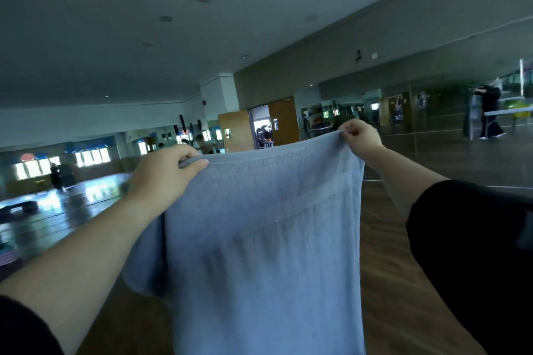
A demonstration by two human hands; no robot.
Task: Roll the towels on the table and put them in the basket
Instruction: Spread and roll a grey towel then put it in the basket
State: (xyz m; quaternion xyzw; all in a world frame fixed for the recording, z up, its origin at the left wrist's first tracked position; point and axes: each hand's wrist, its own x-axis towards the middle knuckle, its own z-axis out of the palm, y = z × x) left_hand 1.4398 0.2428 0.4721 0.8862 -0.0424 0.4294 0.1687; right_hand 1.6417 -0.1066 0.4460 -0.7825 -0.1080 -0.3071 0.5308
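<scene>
Both hands pinch the top hem of a light blue towel (pixel 265 253), held up in the air in front of the person. On the left hand (pixel 164 179) the thumb lies over the near face and the fingers curl behind one corner. On the right hand (pixel 360 135) thumb and fingertips nip the other corner. The cloth hangs straight down from this grip, long axis vertical, and runs out of view at the bottom. Its hem stretches nearly taut between the hands and rises toward the right. The left hand is nearer, the right reaches farther out. At the left edge a fold hangs behind the front layer. Neither table nor basket is in view, so rolling likely calls for lowering the towel flat first. Wooden floor (pixel 389 253) and a mirrored wall (pixel 432 124) leave open room on both sides.
</scene>
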